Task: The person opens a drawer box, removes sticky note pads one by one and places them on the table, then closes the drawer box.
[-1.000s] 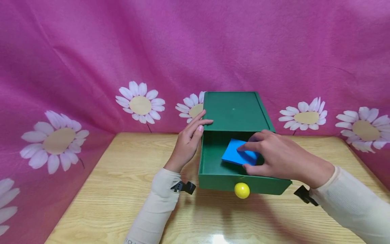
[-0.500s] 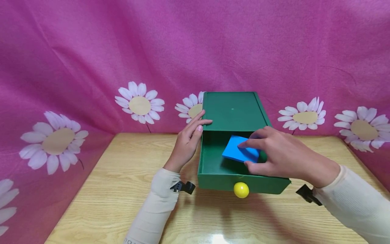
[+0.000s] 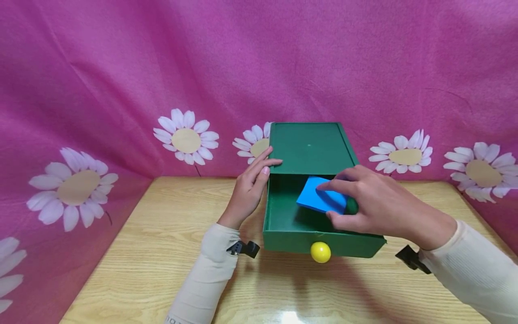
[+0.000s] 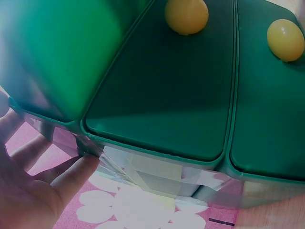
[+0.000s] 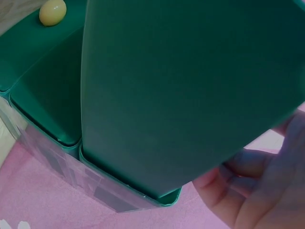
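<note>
From the head view, we see a blue block (image 3: 317,199) in the pulled-out drawer (image 3: 348,245) of a green cabinet (image 3: 311,150). Its broad face is turned up, and its front edge, the longest one we can see, runs left to right with the right end nearer to us. The right hand (image 3: 376,204) covers the far right corner, so we cannot be sure of the full long axis. The block sits over the drawer floor with a shadow beneath; we cannot tell whether any part touches. The right hand pinches it, forefinger bent onto the top face, thumb at the front edge near the right corner. The left hand (image 3: 250,189) lies with fingers extended against the cabinet's left side, two fingertips over the top edge. A yellow knob (image 3: 320,252) marks the drawer front, above the wooden table (image 3: 170,243).

In the left wrist view, we see that hand's fingers spread along the cabinet's side, beside two closed lower drawers (image 4: 162,95).

In the right wrist view, the pulled-out drawer hides the block from us; bent fingers show beyond its edge.
</note>
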Tool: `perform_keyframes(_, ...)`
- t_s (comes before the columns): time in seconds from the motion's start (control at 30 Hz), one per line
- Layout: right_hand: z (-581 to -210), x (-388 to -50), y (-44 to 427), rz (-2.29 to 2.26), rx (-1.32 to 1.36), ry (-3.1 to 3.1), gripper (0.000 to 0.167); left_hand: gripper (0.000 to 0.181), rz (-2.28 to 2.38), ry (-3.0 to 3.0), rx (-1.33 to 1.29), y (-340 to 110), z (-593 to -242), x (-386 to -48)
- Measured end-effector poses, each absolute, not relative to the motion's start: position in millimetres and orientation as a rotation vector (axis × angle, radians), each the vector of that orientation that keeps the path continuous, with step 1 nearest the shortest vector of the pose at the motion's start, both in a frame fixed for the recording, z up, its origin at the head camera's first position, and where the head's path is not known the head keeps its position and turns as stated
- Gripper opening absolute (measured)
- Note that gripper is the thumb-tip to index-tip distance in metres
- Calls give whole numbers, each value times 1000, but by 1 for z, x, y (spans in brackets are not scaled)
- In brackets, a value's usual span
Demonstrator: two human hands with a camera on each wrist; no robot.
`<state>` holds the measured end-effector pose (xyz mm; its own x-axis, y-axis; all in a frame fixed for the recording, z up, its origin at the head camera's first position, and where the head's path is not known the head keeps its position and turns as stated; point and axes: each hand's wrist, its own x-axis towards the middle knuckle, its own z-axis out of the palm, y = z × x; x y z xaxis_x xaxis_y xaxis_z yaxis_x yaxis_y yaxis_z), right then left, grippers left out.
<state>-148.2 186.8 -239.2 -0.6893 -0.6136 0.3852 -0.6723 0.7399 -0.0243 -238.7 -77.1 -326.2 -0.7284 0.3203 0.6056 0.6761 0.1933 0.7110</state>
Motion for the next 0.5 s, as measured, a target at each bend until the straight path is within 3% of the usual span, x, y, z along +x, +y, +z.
perform_keyframes(0.5,-236,-145,186,259,973,-2569,44,36,-1542,-2154,-933,-77,-327,-239)
